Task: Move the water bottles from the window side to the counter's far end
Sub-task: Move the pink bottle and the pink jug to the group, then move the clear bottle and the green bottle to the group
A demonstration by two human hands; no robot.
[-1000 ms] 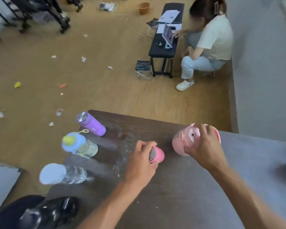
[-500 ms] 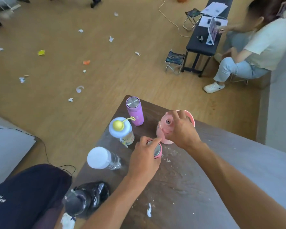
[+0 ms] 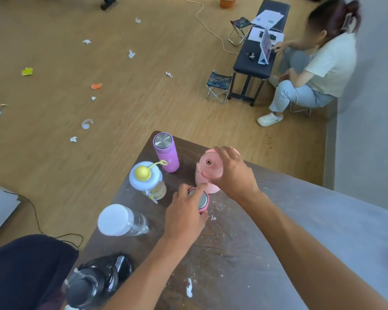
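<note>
At the dark counter's (image 3: 244, 253) end, our left hand (image 3: 184, 217) wraps its fingers around a small pink flask (image 3: 202, 200) while our right hand (image 3: 233, 173) clasps the top of a pink bottle (image 3: 207, 168). Purple (image 3: 166, 152), yellow-capped (image 3: 147, 179), clear (image 3: 121, 220) and black (image 3: 96, 280) bottles stand along the left edge.

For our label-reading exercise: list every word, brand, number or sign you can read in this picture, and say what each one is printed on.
No text here can be read.
Clear bottle with the blue lid: a printed label on its side, too blurred to read.
Papers on the dark bench: marks too small to read.
Tablet screen: shows a picture, with no words legible.
Purple bottle, both pink bottles, the black bottle: no lettering visible.
</note>
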